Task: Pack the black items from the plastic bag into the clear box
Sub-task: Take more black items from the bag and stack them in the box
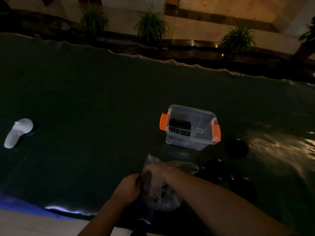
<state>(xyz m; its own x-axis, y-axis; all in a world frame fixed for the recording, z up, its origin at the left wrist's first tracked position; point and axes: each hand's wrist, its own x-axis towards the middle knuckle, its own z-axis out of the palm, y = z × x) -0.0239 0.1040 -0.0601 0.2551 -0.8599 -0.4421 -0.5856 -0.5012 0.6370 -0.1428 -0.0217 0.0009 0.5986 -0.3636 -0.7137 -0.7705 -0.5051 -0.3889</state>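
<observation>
Two bare forearms are extended from the lower edge of the view toward a crumpled plastic bag lying on the near part of a dark green table cover. The right hand is pushed inside the bag, its back seen through the thin film, fingers curled downward among dark shapes; whether anything is actually gripped inside cannot be told. The left hand is bent at the wrist and closed on the bag's left edge, pinching the film just beside the right hand, so the two hands are held close together.

Beyond the bag, the clear box is set upright and open, with orange latches folded outward at both ends. A row of black discs is stood on edge against the box's left end, the rest of the interior being unfilled. Several black round items are scattered on the cover to the right of the bag and the box, hard to make out in the dim light. A white controller is laid well apart at the far left.
</observation>
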